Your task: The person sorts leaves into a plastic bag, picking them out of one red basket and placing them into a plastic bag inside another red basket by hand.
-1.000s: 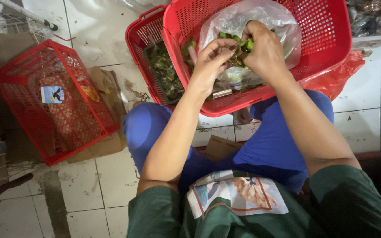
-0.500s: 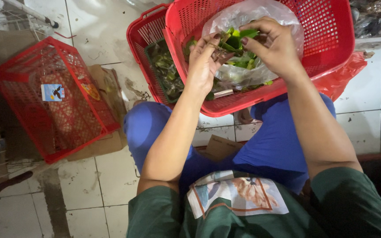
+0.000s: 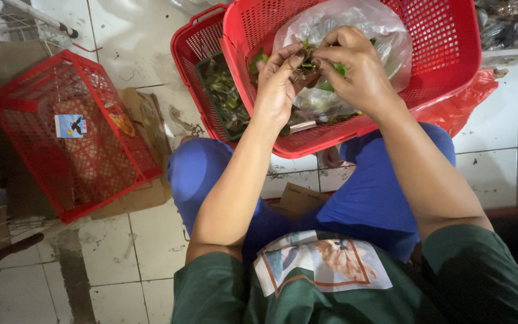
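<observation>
An empty red basket [image 3: 70,135] is lying tipped on the tiled floor at far left. A second red basket [image 3: 196,72] is holding picked leaves. The left hand [image 3: 280,90] is pinching one end of a leafy sprig [image 3: 307,60]; the right hand [image 3: 358,72] is pinching the other, above a clear plastic bag [image 3: 355,27] in the lap basket [image 3: 445,54]. Risk: leaves may be dropping past the rim if a pinch slips. The sprig's long axis appears to be running roughly left–right between the fingertips; which end is its tip cannot be told.
</observation>
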